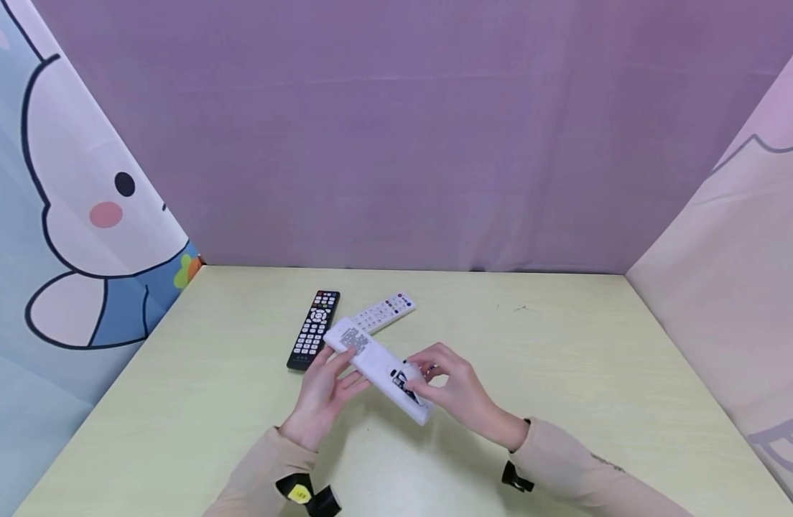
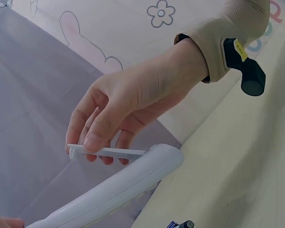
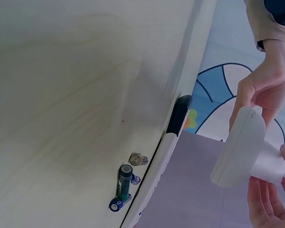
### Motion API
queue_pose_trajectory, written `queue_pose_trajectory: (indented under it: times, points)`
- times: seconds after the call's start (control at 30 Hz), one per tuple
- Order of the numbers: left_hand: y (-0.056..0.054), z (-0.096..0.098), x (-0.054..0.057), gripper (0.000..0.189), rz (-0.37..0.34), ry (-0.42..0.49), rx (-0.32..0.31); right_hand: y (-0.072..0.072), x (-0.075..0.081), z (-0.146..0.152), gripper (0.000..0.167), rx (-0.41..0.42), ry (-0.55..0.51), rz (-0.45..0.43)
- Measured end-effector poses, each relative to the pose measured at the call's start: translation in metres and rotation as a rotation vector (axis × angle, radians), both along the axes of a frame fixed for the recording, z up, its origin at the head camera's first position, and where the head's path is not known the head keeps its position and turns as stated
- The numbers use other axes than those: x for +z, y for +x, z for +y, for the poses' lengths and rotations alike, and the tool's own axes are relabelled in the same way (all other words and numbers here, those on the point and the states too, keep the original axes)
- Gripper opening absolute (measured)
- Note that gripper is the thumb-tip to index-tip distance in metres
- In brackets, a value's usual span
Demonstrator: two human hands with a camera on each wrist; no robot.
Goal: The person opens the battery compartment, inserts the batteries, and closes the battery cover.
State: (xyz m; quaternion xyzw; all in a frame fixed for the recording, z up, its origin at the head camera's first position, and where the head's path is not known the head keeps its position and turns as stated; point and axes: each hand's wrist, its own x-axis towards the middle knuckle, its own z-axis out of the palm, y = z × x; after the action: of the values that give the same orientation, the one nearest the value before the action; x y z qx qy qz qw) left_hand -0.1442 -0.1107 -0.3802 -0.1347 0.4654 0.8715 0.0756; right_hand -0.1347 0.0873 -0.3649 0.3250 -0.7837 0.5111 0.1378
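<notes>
A white remote control (image 1: 377, 366) is held tilted above the table, its back with a printed label turned up. My left hand (image 1: 322, 398) grips its far end, thumb on top and fingers beneath. At the near end the battery compartment (image 1: 404, 384) is uncovered and looks dark inside. My right hand (image 1: 455, 384) pinches a thin white battery cover (image 2: 114, 153) between thumb and fingers. In the left wrist view the cover stands at an angle to the remote, one end against its near end. Several batteries (image 3: 125, 183) lie on the table beneath, mostly hidden by the right hand in the head view.
A black remote control (image 1: 314, 330) and a second white remote control (image 1: 386, 312) lie face up on the pale table (image 1: 532, 345), just beyond the hands. A purple cloth (image 1: 396, 143) hangs behind the table, with printed cloths at both sides.
</notes>
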Motion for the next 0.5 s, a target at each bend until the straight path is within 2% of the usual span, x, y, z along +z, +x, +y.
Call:
queue_pose_trajectory:
  times: [0.1,0.3,0.5]
  points:
    - [0.0,0.001,0.001,0.05,-0.001,-0.004,0.0,0.0,0.0,0.0,0.027,0.003,0.018,0.0]
    - [0.0,0.002,0.003,0.051,-0.01,-0.005,0.004,-0.013,-0.022,0.004,0.029,0.023,0.06,-0.009]
    - [0.002,0.003,0.004,0.049,-0.005,-0.034,-0.003,-0.017,-0.024,0.006,0.029,0.05,0.131,-0.016]
